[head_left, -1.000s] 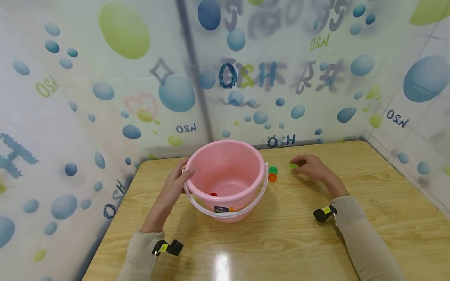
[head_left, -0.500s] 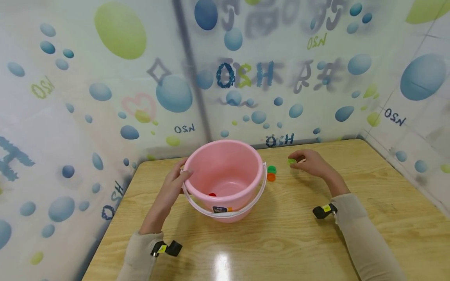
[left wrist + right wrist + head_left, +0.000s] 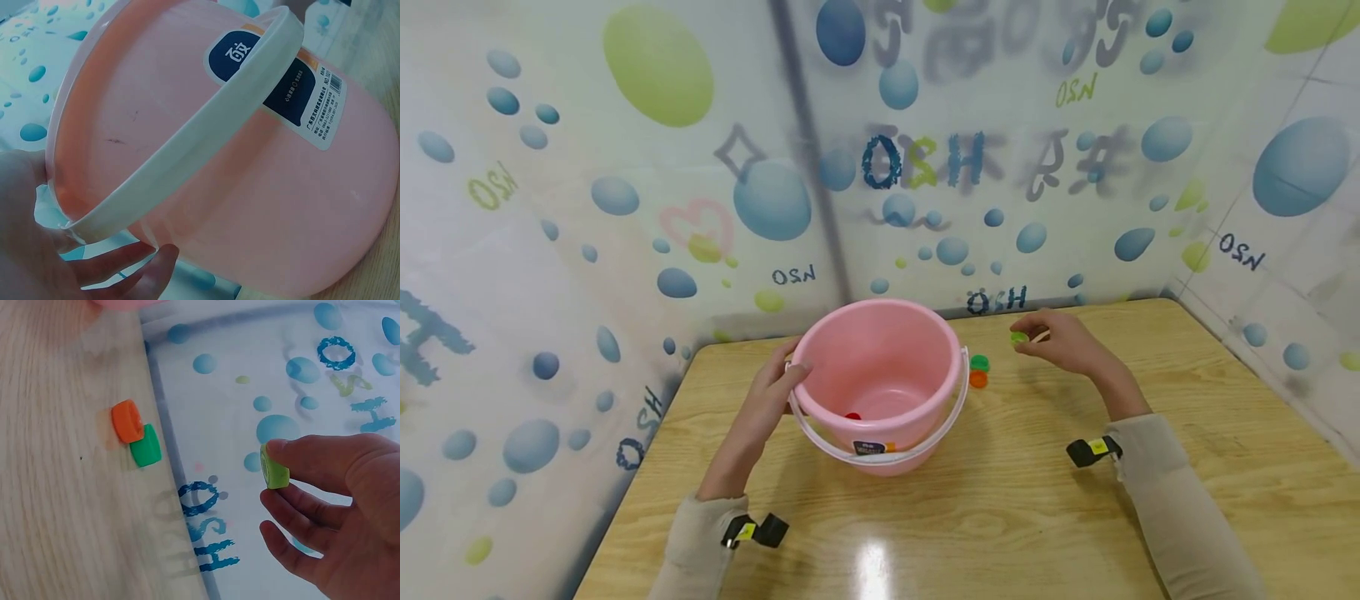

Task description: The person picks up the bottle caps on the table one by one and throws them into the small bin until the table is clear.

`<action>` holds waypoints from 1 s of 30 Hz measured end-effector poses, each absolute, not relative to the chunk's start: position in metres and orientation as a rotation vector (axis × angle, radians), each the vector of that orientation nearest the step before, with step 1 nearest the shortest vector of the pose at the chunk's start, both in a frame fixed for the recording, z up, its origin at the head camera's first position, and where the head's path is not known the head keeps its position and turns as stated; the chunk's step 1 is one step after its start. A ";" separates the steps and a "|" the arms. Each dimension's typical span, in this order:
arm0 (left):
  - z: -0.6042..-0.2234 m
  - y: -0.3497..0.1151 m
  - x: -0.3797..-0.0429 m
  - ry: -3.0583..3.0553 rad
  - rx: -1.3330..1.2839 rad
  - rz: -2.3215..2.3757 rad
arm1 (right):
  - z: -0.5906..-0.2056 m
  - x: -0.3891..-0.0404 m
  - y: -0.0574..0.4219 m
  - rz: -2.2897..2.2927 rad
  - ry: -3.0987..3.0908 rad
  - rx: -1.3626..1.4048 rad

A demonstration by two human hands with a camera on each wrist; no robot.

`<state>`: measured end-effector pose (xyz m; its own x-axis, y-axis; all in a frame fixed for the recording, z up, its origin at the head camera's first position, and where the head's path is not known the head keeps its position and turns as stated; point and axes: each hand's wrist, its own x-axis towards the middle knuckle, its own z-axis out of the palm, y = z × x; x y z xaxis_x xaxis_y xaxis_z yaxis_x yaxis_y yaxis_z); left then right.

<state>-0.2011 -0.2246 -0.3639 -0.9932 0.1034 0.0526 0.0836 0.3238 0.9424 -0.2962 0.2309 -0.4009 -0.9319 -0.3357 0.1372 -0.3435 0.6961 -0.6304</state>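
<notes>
Basically, head cam gives the full layout: pink bucket (image 3: 880,350) mid-surface (image 3: 1000,517), mouth up, L hand (image 3: 769,387) at its 9 o'clock gripping the rim, thumb over the lip, fingers outside. R hand (image 3: 1067,343) is off at approx 2–3 o'clock from the bucket, pinching a lime-green bottle cap (image 3: 1018,337) btwn thumb & fingertip. Only this view shows the red piece (image 3: 853,416) inside the bucket, approx 7 o'clock, partly hidden by the near rim.

L wrist cam adds the label (image 3: 322,119) w/ barcode & Chinese text, too small in head view to read; white handle (image 3: 212,122) crosses in front of it. L fingers are spread apart below the rim there. Bucket mouth points to approx 10 o'clock in that view, long axis 10-to-4.

R wrist cam gives the caps' shape: orange cap (image 3: 127,422) sits at 11 o'clock of green cap (image 3: 146,446), the pair touching or overlapping, can't tell which. Lime cap is nearly edge-on: flat face toward 9 o'clock, long axis (its diameter) approx 12-to-6, thumb on the upper edge, fingertip under the lower. Other R fingers are apart, lightly bent.
</notes>
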 end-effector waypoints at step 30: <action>-0.365 -0.226 -0.203 2.543 0.180 1.806 | -0.363 -0.269 0.211 0.994 -2.769 0.710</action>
